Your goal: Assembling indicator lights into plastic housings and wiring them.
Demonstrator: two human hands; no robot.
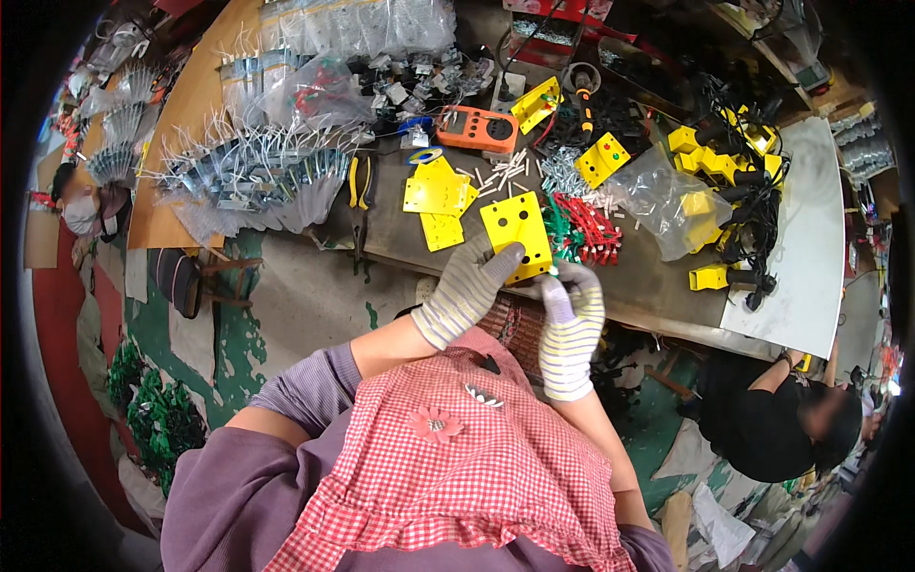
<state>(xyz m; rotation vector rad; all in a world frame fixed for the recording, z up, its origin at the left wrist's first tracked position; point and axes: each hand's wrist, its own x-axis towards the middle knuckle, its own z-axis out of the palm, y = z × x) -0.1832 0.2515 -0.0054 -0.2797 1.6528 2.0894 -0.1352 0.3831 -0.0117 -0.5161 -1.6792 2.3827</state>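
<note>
In my gloved left hand (467,291) is a bent yellow metal plate (516,227) with round dark holes, the thumb pressed on its face. At the plate's lower right corner, my gloved right hand (572,329) pinches a small green-and-white part, mostly hidden by the fingers. Just beyond that hand lie bundles of green wired parts (559,232) and red wired parts (588,229). A stack of flat yellow plates (439,191) rests left of the held plate. Farther back stands a yellow plate with red and green lights fitted (601,159).
Yellow-handled pliers (360,186) lie at the left, near an orange multimeter (477,130). Clear bags of wired parts (257,176) crowd the back left. To the right are a plastic bag (658,200) and yellow boxes with black cables (710,162). Other people are at both sides.
</note>
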